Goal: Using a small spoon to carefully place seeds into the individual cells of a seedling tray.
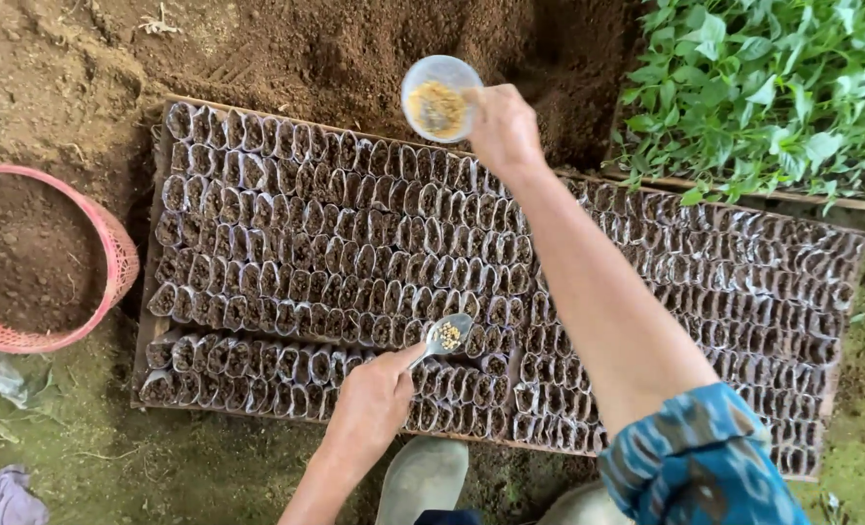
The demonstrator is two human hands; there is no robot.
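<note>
My left hand [369, 403] grips a small metal spoon [449, 335] with several pale seeds in its bowl. The spoon hovers over the soil-filled seedling bags [306, 243] in the near rows. My right hand [502, 126], on an arm in a blue patterned sleeve, reaches across the bags and holds a clear plastic cup [440, 97] of yellowish seeds above the far edge. The bags stand packed in rows inside a low wooden frame [141, 321].
A pink mesh basket [111, 262] of soil sits at the left. Loose brown soil [335, 49] lies beyond the bags. Green seedlings [773, 87] grow at the top right. A grey boot [421, 478] is at the bottom, with a purple cloth [4, 498] at the bottom left.
</note>
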